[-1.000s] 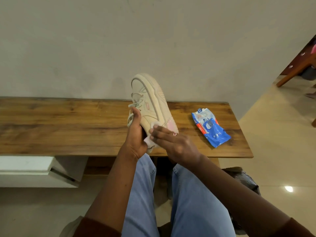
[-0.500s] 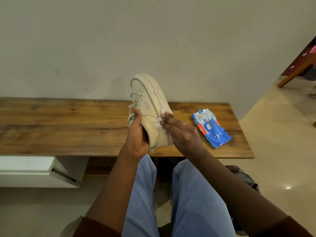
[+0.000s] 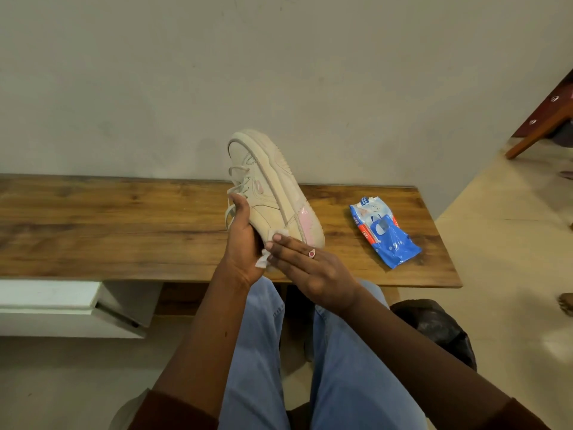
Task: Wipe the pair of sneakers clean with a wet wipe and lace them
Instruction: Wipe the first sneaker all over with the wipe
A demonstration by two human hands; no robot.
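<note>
**While held over the bench, wiped at the heel**

Grips the sneaker (image 3: 273, 193) in the left hand (image 3: 245, 243), fingers curled round the ankle opening, toe tipped up toward the wall, heel low over the front edge of the bench (image 3: 108, 225). Presses a wet wipe (image 3: 277, 235) against the side near the heel with the straight fingers of the right hand (image 3: 313, 268); no pinch on it. Judged mid-wipe, lacing not yet finished, with a lace (image 3: 238, 178) hanging loose by the left thumb. No second sneaker in sight.

Could go wrong two ways: losing the unpinched wipe off the sole's rim on a hard stroke, or twisting the one-handed hold loose and dropping the sneaker past the front edge.

Long run of wood toward the left end for setting down; less toward the right end, with the blue wipe pack (image 3: 384, 234) lying near that corner, well apart from the sneaker. Little room behind, close to the wall.
</note>
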